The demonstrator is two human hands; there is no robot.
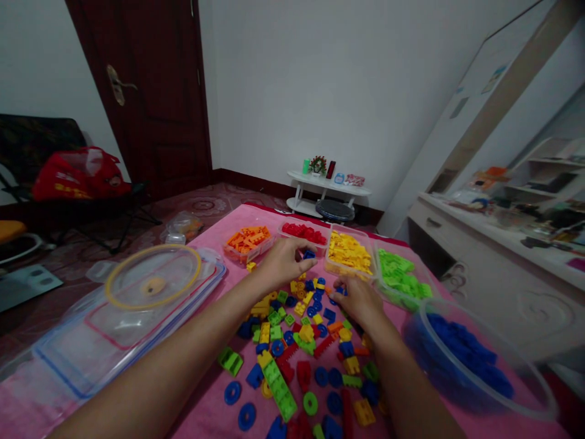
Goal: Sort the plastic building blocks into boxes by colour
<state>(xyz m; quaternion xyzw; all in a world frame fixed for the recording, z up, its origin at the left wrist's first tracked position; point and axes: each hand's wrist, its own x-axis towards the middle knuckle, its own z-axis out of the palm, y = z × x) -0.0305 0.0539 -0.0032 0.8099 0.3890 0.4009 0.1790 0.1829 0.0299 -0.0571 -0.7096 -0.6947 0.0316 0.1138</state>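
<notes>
My left hand (286, 263) reaches over the far side of a pile of mixed toy building pieces, its thumb and fingers closed on a small blue toy brick (309, 254). To its right, my right hand (359, 299) is low over the pile, fingers curled around another small blue toy brick (340, 292). Between and below my arms lie loose bricks and wheels, among them a long green brick (280, 390), a blue wheel (247, 416) and a green ring (310, 403).
Beyond my hands stand boxes of orange bricks (249, 239), red bricks (304, 233), yellow bricks (350, 251) and green bricks (402, 274). A round tub (525, 381) with blue bricks sits at right. Stacked clear lids (132, 329) lie left on the pink cloth (228, 222).
</notes>
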